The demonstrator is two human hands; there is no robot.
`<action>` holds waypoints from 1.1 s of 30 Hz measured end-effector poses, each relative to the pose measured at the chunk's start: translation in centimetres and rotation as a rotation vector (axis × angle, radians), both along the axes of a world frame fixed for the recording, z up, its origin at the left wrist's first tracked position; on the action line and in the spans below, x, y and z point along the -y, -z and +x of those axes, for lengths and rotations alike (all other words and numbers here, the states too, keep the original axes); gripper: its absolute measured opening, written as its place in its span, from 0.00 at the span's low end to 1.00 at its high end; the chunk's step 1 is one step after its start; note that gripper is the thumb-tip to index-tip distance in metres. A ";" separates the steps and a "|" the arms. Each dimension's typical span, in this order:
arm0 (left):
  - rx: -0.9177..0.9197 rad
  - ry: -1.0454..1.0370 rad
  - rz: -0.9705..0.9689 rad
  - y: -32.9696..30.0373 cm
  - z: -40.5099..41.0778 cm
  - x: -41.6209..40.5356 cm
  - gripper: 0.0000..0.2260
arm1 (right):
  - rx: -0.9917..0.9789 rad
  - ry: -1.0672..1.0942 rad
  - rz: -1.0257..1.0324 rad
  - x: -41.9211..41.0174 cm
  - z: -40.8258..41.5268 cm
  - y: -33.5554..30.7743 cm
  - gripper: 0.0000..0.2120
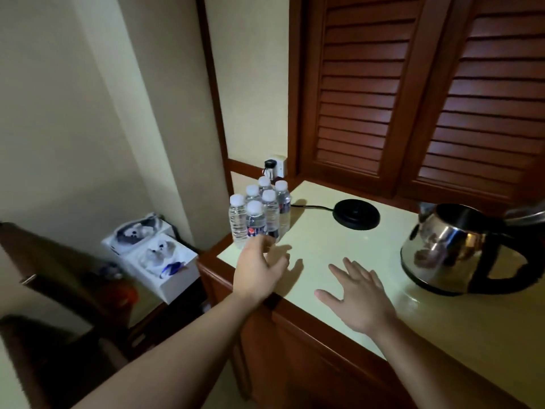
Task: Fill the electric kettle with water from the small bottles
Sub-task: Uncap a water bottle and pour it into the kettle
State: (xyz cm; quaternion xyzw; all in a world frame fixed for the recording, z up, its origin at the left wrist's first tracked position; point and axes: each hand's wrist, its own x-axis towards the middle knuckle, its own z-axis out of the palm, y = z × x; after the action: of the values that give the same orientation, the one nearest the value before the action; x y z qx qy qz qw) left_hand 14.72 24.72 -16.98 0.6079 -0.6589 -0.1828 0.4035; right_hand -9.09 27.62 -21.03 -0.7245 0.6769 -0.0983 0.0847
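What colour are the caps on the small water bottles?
White, on all six small bottles, seen in the head view, the only one.

Kettle (460, 249) lid: cut off by the right edge.
Left hand (259, 270) fingertips: blurred, covering the nearest bottle's (255, 222) base.
Far bottles (264, 184): mostly hidden behind nearer ones.
Bottle labels: too small to read.
Wall plug (269, 165): indistinct.
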 end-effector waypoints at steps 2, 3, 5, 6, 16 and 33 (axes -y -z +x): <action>-0.101 -0.098 -0.016 -0.4 0.7 0.5 0.19 | 0.006 0.007 -0.014 0.0 -0.1 0.4 0.45; -0.132 -0.132 -0.010 -0.5 1.0 0.8 0.21 | 0.012 0.006 -0.028 -0.1 -0.1 0.4 0.45; -0.160 -0.173 0.003 -0.6 1.5 1.5 0.24 | 0.019 0.016 -0.065 -0.2 -0.2 0.5 0.47; -0.178 -0.184 0.008 -0.6 1.7 2.0 0.25 | 0.021 0.027 -0.082 -0.2 -0.2 0.5 0.47; -0.240 -0.110 -0.008 0.9 0.6 3.8 0.24 | 0.206 0.190 -0.023 -1.4 -0.1 -0.5 0.38; -0.266 0.582 0.070 1.8 -8.6 2.3 0.17 | 0.289 0.290 -0.288 -4.4 -3.6 -8.7 0.32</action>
State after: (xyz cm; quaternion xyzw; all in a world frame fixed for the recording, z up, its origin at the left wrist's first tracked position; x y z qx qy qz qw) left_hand 6.09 22.44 -18.74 0.3782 -0.7401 -0.3910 0.3955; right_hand -12.70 32.04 -12.36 -0.6030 0.7335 -0.3076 0.0614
